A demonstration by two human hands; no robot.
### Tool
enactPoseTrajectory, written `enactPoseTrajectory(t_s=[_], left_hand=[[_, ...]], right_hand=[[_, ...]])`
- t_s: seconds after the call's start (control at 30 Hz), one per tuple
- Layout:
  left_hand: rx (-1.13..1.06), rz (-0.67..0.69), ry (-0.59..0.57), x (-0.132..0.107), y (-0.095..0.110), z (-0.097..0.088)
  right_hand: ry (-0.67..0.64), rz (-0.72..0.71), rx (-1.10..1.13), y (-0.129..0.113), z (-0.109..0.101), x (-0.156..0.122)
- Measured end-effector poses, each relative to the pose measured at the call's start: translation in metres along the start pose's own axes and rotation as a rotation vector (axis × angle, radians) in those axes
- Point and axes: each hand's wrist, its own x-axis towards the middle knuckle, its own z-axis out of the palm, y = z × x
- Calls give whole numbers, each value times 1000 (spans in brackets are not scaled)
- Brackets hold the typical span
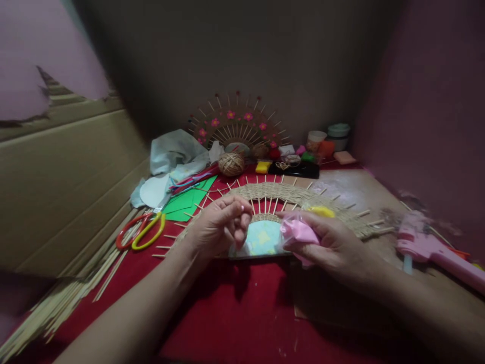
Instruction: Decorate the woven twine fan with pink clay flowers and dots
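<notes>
My left hand (227, 220) is closed in a pinch, with a tiny pink bit (242, 208) showing at the fingertips. A pink lump in a clear plastic wrapper (299, 232), which looks like soft clay, is gripped in my right hand (329, 242). Both hands hover over a half-round woven fan (265, 191) made of twine on thin sticks. Its lower middle carries a light blue, yellow-patterned half disc (261, 236). Something yellow (322, 211) lies on the fan just behind my right hand.
Scissors (147, 231) and loose sticks (76, 298) lie left, by green sheets (185, 202). A pink glue gun (428, 247) rests at right. Behind stand a twine ball (231, 164), a flowered fan (232, 116), a black tray (303, 170) and tubs (338, 136). Cardboard (68, 187) walls the left.
</notes>
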Motion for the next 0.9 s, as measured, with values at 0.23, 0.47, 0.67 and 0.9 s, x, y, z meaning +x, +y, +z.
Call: enactPoseTrajectory(t_s=[0.23,0.47,0.67,0.9], left_hand=[[20,29,33,2,0,0],[101,-17,3,1,5,-2],[400,-60,60,1,8,-1],[1124,52,-6,0,5,2]], right_hand=[[33,-31,-32,-2,0,1],[38,-22,-47,-2,0,1],[48,-38,-69,-5,-1,1],[83,-68,-102,-4,-1,1]])
